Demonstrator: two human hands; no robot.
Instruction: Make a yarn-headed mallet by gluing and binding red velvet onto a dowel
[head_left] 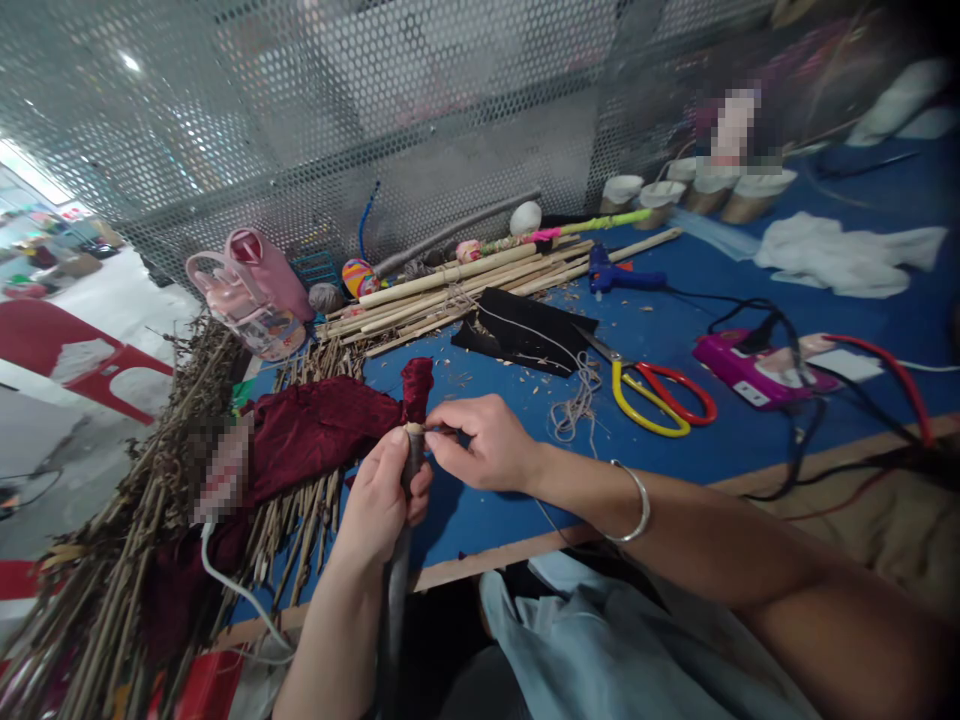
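Observation:
My left hand (381, 500) is wrapped round a dark grey stick (396, 590) that runs down toward my lap. At the stick's top end my right hand (480, 440) pinches something small, perhaps thin twine; I cannot make it out. Dark red cloth (322, 425) lies just behind both hands on the blue table (720, 440), one end bunched upright near the stick's tip. A loose tangle of string (574, 405) lies just right of my right hand. A silver bangle (634, 500) sits on my right wrist.
Yellow-and-red scissors (656, 390), a black cloth piece (525, 330), a blue glue gun (619, 275), a magenta tool with cables (754, 370) and bamboo sticks (480, 280) lie beyond. Dry twigs (127, 560) pile at left. A pink bottle (251, 295), white cloth (840, 255) and perforated metal wall (375, 110) stand behind.

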